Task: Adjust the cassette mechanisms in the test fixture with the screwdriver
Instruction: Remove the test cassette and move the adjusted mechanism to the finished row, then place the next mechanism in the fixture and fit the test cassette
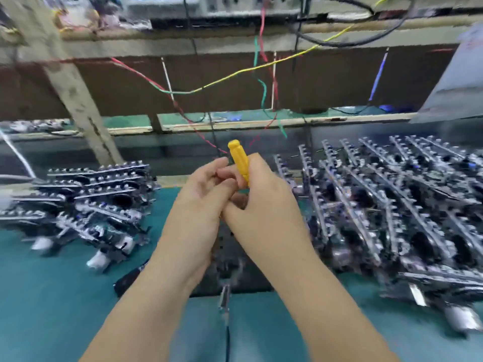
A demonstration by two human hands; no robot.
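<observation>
Screwdriver [239, 159] with a yellow handle, held nearly upright at the centre of the view above a dark test fixture [230, 259]; its shaft and tip are hidden behind the hands. The right hand [264, 202] wraps the lower handle, its grip closed around it with the thumb pointing toward the left hand. The left hand [202, 197] meets it from the left of the screwdriver, fingers curled so that the fingertips lie against the handle; whether this grip truly clasps the handle or only steadies it cannot be told. The fixture lies directly below the screwdriver on a teal desk [52, 296], largely covered by both forearms. Left of the screwdriver, a heap of cassette mechanisms [91, 202] rests on the desk; right of it, a larger batch [392, 205] stands in close rows. Behind and above the screwdriver, red, green and yellow wires [235, 74] hang from a shelf [235, 37] carrying blurred instruments.
</observation>
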